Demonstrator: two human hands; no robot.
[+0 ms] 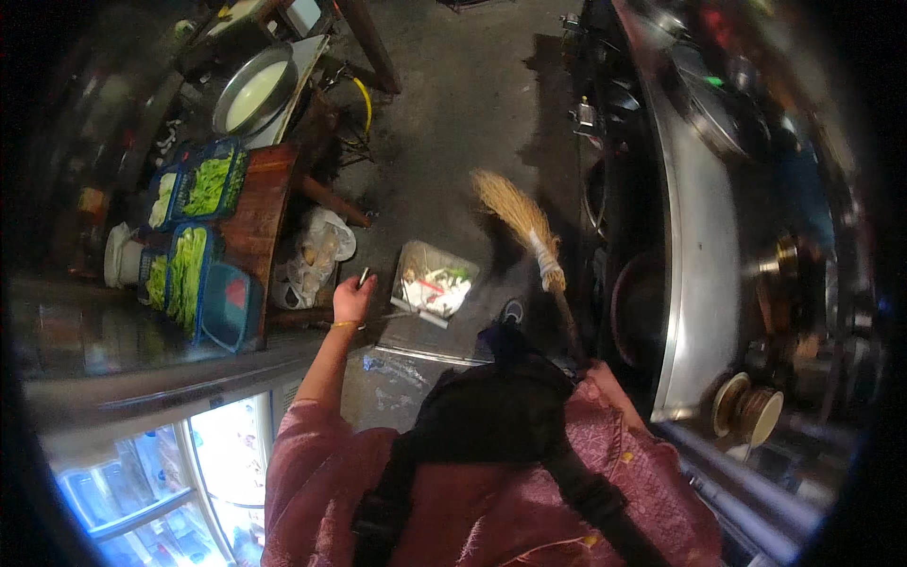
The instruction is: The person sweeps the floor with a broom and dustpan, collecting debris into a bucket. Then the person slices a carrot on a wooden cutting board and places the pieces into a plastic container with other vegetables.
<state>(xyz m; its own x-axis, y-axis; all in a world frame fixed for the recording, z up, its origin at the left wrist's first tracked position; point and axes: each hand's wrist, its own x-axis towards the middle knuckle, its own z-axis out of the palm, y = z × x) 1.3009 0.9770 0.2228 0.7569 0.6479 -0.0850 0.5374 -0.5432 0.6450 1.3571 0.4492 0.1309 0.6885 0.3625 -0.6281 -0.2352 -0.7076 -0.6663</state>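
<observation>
My left hand (352, 298), with a yellow bangle at its wrist, grips the end of a thin pale handle (364, 276). Just right of it a dustpan (434, 283) rests on the floor, holding white scraps, green leaf bits and a red piece. Whether the handle joins the dustpan is unclear. My right hand (599, 372) is partly hidden at my right side, closed on the stick of a straw broom (514, 205). The broom's bristles point up and left in view, away from the dustpan.
A wooden table (266, 191) at left carries blue baskets of green vegetables (188, 276); beyond is a metal basin (255, 92) of pale liquid. Plastic bags (312, 262) sit beside the table. A steel counter (698, 269) runs along the right. A lit glass-fronted cabinet (186, 453) stands lower left.
</observation>
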